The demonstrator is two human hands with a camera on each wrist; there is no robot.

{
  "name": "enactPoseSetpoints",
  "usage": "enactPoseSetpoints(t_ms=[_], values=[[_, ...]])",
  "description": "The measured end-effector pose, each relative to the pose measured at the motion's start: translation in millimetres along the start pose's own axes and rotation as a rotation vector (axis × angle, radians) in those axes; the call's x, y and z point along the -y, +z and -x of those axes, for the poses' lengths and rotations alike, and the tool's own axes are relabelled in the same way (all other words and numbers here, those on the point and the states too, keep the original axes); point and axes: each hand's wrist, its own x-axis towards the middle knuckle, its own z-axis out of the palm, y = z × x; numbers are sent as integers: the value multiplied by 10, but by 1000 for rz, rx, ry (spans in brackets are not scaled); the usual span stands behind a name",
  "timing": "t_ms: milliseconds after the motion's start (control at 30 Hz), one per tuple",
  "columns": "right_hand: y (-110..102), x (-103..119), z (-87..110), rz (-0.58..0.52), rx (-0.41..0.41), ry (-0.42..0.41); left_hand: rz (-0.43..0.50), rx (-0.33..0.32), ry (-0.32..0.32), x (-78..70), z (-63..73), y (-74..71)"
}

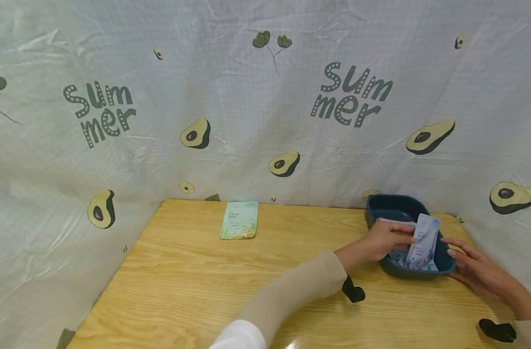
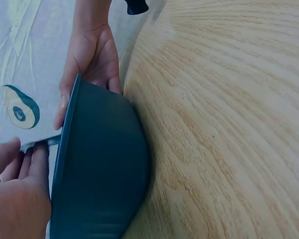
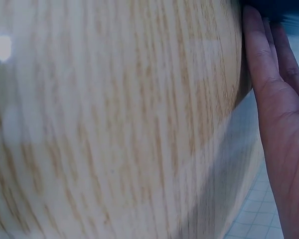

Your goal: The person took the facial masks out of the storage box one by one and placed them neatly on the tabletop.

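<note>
A dark blue plastic basin stands at the table's right end with several sachets inside. My left hand reaches over its near left side and pinches the edge of a pale blue sachet with a pink floral foot, which leans upright in the basin. In the left wrist view, that hand has its fingers bent over the rim. My right hand is at the basin's right side, fingers fairly straight, touching its rim and outer wall; in the right wrist view these fingers extend against it.
A pale green sachet lies flat by the back edge of the wooden table. A white curtain printed with avocados hangs behind the table and along its sides. Black straps hang off both wrists.
</note>
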Motion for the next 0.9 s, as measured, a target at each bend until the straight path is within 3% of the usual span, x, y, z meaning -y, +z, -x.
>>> enactPoseSetpoints(t_ms=[133, 233, 400, 600, 733, 900], values=[[9, -7, -4, 22, -16, 9, -35, 39, -36, 10, 23, -22], [10, -12, -10, 26, -22, 1, -79, 30, -31, 1, 44, -19], [9, -43, -7, 91, -88, 23, -179, -44, 5, -2, 70, 28], [0, -99, 22, 220, -182, 73, -306, -132, 102, -35, 109, 96], [10, -103, 1, 237, -190, 89, -304, -149, 142, -60, 106, 79], [4, -101, -17, 226, -196, 104, -233, -121, 189, -135, 104, 20]])
